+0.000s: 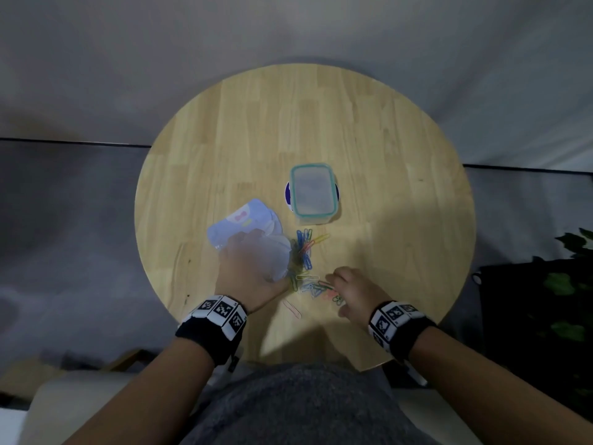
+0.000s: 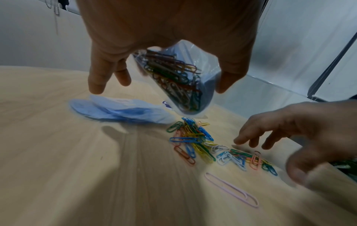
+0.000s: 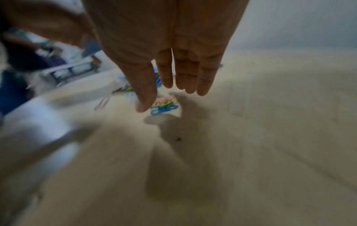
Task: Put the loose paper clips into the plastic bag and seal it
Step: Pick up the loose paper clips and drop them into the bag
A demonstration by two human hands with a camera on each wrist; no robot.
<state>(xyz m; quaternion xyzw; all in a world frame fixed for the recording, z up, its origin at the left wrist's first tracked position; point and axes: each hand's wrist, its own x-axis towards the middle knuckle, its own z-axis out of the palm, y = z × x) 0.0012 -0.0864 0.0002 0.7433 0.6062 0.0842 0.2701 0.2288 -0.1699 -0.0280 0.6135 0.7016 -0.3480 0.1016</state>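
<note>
My left hand (image 1: pixel 256 261) grips a clear plastic bag (image 1: pixel 272 255) and holds it above the table; in the left wrist view the bag (image 2: pixel 179 79) hangs down with several coloured clips inside. Loose coloured paper clips (image 1: pixel 305 252) lie scattered on the wood just below and right of the bag, spread out in the left wrist view (image 2: pixel 193 137). One long pink clip (image 2: pixel 231 189) lies apart, nearer to me. My right hand (image 1: pixel 337 293) hovers over the right end of the clips (image 3: pixel 164 105), fingers straight and holding nothing.
The round wooden table (image 1: pixel 385 155) also carries a lidded plastic box with a teal rim (image 1: pixel 292 194) just beyond the clips. A pale blue cloth item (image 1: pixel 244 220) lies behind my left hand. A dark plant (image 1: pixel 571 284) stands off the table's right edge.
</note>
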